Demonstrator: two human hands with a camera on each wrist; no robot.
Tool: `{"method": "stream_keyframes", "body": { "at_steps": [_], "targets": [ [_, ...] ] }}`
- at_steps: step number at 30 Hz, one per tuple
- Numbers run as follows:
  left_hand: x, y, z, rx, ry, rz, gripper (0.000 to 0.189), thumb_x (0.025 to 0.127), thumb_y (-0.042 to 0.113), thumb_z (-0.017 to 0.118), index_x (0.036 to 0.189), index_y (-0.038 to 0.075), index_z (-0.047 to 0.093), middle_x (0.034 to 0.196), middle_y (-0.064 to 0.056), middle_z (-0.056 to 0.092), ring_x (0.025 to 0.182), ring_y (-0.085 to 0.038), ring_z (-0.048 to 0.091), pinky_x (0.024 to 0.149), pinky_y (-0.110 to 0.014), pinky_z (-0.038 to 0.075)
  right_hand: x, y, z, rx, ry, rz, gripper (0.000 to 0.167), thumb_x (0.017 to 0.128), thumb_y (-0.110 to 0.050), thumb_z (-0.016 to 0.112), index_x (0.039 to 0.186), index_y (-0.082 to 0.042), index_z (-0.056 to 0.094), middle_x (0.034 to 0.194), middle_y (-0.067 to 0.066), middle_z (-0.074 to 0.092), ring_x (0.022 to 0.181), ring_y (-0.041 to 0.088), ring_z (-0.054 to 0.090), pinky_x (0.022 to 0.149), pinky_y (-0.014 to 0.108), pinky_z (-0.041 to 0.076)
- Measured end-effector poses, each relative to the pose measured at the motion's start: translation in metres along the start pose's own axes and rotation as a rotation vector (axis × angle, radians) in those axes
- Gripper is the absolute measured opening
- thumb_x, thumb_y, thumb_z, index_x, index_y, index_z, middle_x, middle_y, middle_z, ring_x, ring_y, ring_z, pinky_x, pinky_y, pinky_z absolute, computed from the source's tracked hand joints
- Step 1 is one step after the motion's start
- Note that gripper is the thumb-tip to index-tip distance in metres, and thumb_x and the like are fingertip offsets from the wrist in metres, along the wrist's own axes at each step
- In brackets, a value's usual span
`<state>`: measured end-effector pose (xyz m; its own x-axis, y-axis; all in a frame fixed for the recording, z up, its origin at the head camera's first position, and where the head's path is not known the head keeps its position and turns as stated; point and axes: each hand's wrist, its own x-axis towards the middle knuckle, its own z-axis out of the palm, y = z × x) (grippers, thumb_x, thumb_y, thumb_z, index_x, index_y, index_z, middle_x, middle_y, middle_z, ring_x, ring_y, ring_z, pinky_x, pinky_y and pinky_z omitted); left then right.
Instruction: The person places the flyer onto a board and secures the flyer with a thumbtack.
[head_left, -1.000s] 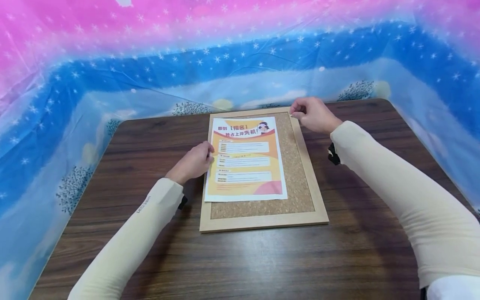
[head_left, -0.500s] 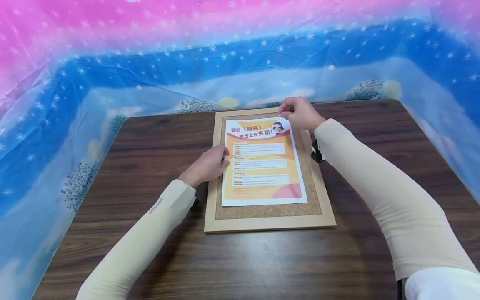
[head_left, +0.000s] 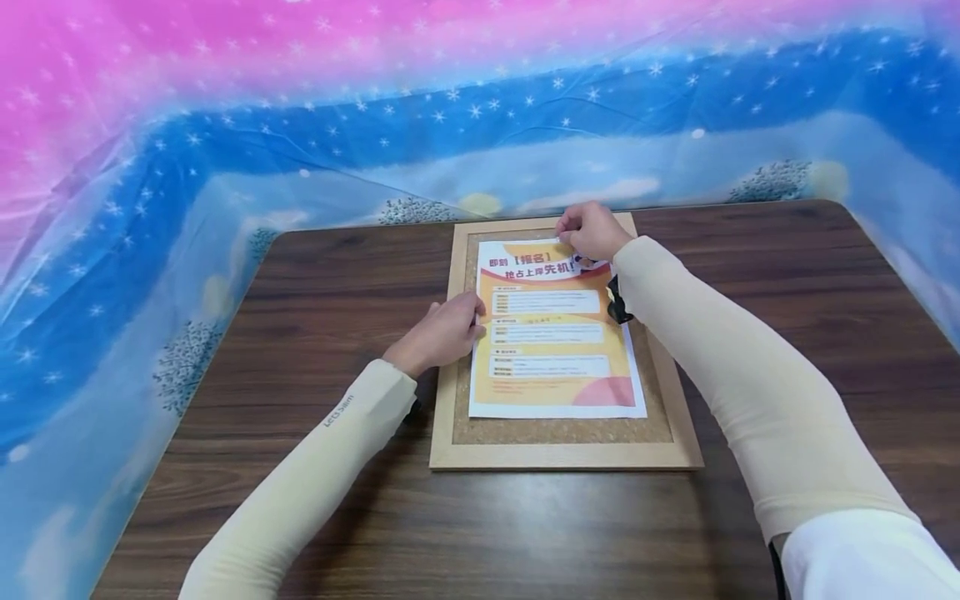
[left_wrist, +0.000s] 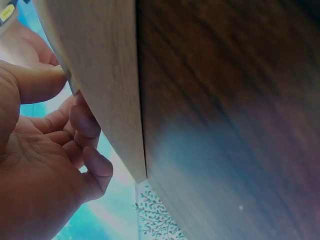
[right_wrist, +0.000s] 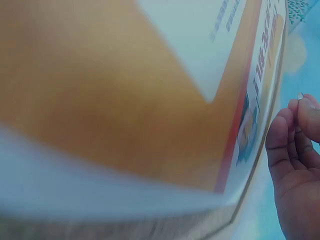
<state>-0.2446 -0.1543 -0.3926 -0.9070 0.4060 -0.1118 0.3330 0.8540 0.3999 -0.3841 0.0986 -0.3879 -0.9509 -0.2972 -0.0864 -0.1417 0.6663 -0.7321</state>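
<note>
Viewed remotely, I judge that the poster (head_left: 551, 387), lying on the corkboard (head_left: 570, 456), may skew if the left hand (head_left: 441, 331), pinching its left edge, tugs while the right hand (head_left: 596, 232), pinching a small pale object (right_wrist: 300, 95), presses.

The left arm (head_left: 300, 483), sleeved in cream fabric, enters from seven o'clock, its bare left hand (head_left: 438, 333) curling its fingers, thumb nearer the body. The similarly sleeved right arm (head_left: 750, 383) reaches from four o'clock; its right hand (head_left: 594, 232) lies at two o'clock from the left, thumb and forefinger pinched.
</note>
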Motion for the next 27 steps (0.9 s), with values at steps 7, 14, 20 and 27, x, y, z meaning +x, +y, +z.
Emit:
{"method": "stream_keyframes", "body": {
  "at_steps": [7,14,20,27],
  "targets": [
    [0.002,0.003,0.003,0.031,0.012,0.024,0.023,0.094,0.017,0.059,0.112,0.003,0.053,0.097,-0.003,0.055,0.086,-0.017,0.050,0.078,-0.036,0.031,0.012,-0.002,0.004,-0.024,-0.010,0.070,0.014,0.097,-0.016,0.054,0.104,-0.008,0.063,0.105,0.012,0.057,0.091,0.027,0.054,0.069,0.038,0.043],
    [0.001,0.000,0.003,0.043,0.013,0.045,0.023,0.093,0.017,0.060,0.111,0.003,0.054,0.095,-0.003,0.056,0.085,-0.017,0.051,0.078,-0.036,0.031,0.018,-0.007,0.007,0.020,-0.035,0.152,0.014,0.095,-0.014,0.056,0.104,-0.005,0.064,0.105,0.013,0.058,0.090,0.027,0.054,0.072,0.039,0.043],
    [0.002,-0.003,0.001,0.035,0.013,0.066,0.022,0.093,0.016,0.059,0.110,0.003,0.054,0.092,-0.002,0.057,0.081,-0.017,0.050,0.076,-0.036,0.030,0.024,-0.011,0.007,0.021,-0.052,0.208,0.014,0.094,-0.013,0.059,0.102,-0.004,0.066,0.103,0.013,0.059,0.091,0.027,0.053,0.076,0.038,0.043],
    [0.002,-0.006,0.002,0.057,0.024,0.075,0.023,0.093,0.017,0.060,0.110,0.003,0.054,0.093,-0.002,0.057,0.081,-0.016,0.050,0.074,-0.035,0.030,0.029,-0.010,0.010,0.024,-0.038,0.228,0.014,0.094,-0.015,0.059,0.100,-0.005,0.067,0.104,0.013,0.059,0.091,0.028,0.054,0.073,0.038,0.044]
  ]
}}
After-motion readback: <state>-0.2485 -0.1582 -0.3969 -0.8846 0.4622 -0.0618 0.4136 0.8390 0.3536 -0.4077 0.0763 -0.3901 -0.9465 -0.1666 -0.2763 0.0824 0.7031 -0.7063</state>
